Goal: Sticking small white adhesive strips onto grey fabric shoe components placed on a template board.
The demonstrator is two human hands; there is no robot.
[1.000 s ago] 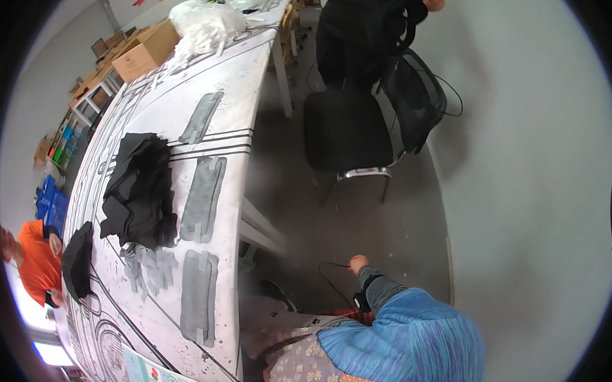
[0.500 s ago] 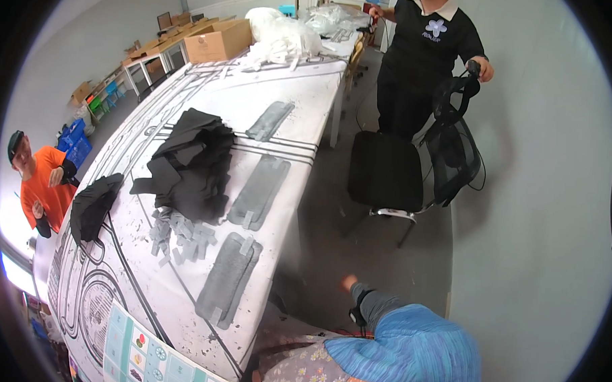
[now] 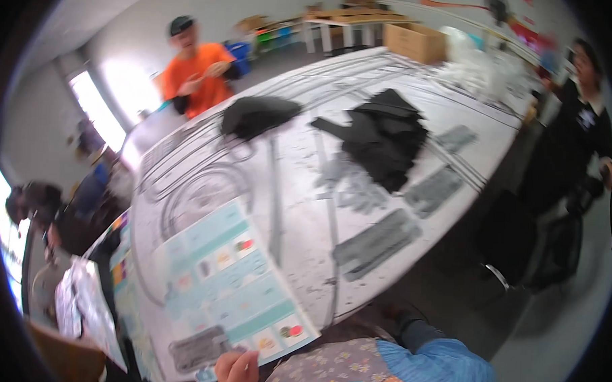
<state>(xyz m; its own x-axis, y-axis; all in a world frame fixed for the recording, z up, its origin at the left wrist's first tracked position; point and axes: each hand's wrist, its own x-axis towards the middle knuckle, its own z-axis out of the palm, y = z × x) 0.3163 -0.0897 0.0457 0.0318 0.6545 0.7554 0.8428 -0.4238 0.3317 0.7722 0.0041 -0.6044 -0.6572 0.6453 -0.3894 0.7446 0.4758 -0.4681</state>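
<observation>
My left hand [image 3: 238, 371] is at the lower edge of the view, fingers curled, against the near edge of a printed sheet [image 3: 217, 255] with pale blue boxes and small fruit pictures. Whether it grips anything is hidden. Beside it lies a dark grey rectangular fabric pad [image 3: 199, 349]. My right hand [image 3: 391, 312] is low beside the table's near edge, dark and blurred below a grey sleeve; its fingers cannot be made out. Similar grey pads [image 3: 377, 244] lie along the table's right side, near a heap of black fabric pieces [image 3: 385, 136] and loose grey strips [image 3: 350, 182].
The white table [image 3: 293, 258] has black line drawings. A black cloth item [image 3: 260, 115] lies near a person in orange [image 3: 201, 76]. A cardboard box [image 3: 413, 42] and clear plastic wrap [image 3: 475, 65] are at the back. A black chair [image 3: 510, 228] and another person [image 3: 570, 139] are at right.
The view has swung left, so the table and people appear farther right. My left hand and the pad beside it have come into view. My right arm stays low beside the table.
</observation>
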